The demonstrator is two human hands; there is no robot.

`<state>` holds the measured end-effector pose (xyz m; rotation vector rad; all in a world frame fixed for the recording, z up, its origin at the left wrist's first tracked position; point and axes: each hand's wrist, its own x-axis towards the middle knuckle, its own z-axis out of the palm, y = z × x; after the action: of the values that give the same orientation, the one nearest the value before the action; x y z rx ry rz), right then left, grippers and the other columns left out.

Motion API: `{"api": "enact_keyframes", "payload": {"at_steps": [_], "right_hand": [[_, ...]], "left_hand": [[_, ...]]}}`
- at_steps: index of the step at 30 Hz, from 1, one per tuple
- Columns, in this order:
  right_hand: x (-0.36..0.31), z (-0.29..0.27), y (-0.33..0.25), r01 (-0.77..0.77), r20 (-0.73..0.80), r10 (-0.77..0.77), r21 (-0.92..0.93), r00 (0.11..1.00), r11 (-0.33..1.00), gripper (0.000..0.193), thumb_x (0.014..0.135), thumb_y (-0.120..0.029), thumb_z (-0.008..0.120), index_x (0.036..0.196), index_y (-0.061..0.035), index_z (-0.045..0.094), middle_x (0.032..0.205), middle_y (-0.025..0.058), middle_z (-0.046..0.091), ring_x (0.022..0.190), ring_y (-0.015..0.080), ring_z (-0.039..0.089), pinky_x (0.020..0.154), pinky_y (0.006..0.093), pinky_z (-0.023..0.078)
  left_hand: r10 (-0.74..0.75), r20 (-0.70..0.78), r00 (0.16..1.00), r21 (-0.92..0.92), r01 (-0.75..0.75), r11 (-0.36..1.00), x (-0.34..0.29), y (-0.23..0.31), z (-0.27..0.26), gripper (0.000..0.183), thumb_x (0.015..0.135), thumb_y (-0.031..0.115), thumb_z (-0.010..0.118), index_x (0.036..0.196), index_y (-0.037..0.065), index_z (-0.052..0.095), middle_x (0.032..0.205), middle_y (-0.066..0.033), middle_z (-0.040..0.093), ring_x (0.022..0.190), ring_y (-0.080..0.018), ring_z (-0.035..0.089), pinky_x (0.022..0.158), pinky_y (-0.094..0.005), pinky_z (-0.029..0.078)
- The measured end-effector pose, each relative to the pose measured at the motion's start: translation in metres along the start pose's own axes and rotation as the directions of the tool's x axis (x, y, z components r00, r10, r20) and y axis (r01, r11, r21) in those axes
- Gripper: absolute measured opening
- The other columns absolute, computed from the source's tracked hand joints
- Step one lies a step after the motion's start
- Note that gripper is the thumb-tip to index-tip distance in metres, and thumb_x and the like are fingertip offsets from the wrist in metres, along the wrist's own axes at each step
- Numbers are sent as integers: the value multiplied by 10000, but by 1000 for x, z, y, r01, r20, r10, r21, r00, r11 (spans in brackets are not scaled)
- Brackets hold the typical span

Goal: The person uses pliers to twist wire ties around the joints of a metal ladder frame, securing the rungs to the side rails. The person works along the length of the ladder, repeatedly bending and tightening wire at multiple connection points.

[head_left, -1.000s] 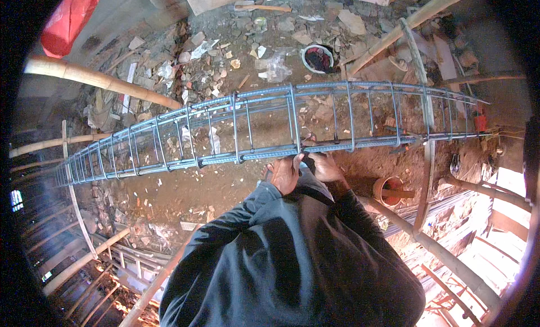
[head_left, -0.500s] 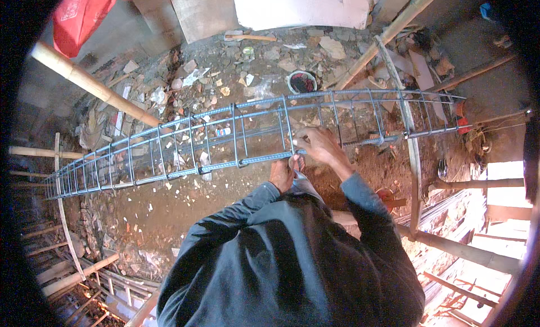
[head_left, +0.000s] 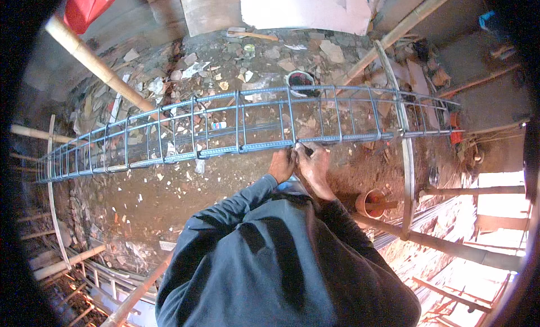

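Note:
A long cage of steel reinforcing bars (head_left: 219, 151) spans the view from left to right, its square stirrups set at intervals. Both my hands meet at its near lower bar, by the corner of one stirrup (head_left: 292, 116). My left hand (head_left: 282, 165) is closed just under the bar, its fingertips close to those of the other hand. Beside it my right hand (head_left: 315, 168) is pinched, thumb and forefinger together at the joint. Whatever the fingers hold there is too small or too hidden to make out.
Wooden strips (head_left: 406, 158) cross the cage at right and at left (head_left: 52, 197). Bamboo poles (head_left: 95, 60) slant in around it. Rubble covers the ground, with a bucket (head_left: 301, 82) beyond the cage and an orange bucket (head_left: 371, 203) at near right.
My right hand has come down from above the bar to its near side, next to my left hand. The view has shifted slightly, and the orange bucket shows more fully.

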<state>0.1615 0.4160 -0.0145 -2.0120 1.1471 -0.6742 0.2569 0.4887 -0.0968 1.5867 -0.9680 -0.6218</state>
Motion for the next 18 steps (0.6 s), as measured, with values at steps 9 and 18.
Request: {"api": "enact_keyframes", "payload": {"at_steps": [9, 18], "right_hand": [[-15, 24, 35, -534, 256, 523, 687, 813, 493, 200, 873, -229, 841, 923, -95, 701, 805, -4, 644, 690, 132, 609, 587, 331, 543], [-8, 30, 84, -549, 467, 288, 704, 836, 451, 243, 882, -212, 791, 1038, -36, 729, 934, 37, 709, 769, 164, 646, 651, 330, 519]], "left_hand": [[-354, 95, 930, -523, 349, 778, -36, 20, -11, 302, 998, 17, 552, 1277, -35, 657, 1009, -122, 749, 784, -208, 704, 708, -345, 593], [-559, 474, 681, -729, 659, 184, -29, 102, -50, 208, 1038, 203, 540, 1131, 38, 625, 888, -41, 653, 700, -108, 565, 639, -272, 517]]}}
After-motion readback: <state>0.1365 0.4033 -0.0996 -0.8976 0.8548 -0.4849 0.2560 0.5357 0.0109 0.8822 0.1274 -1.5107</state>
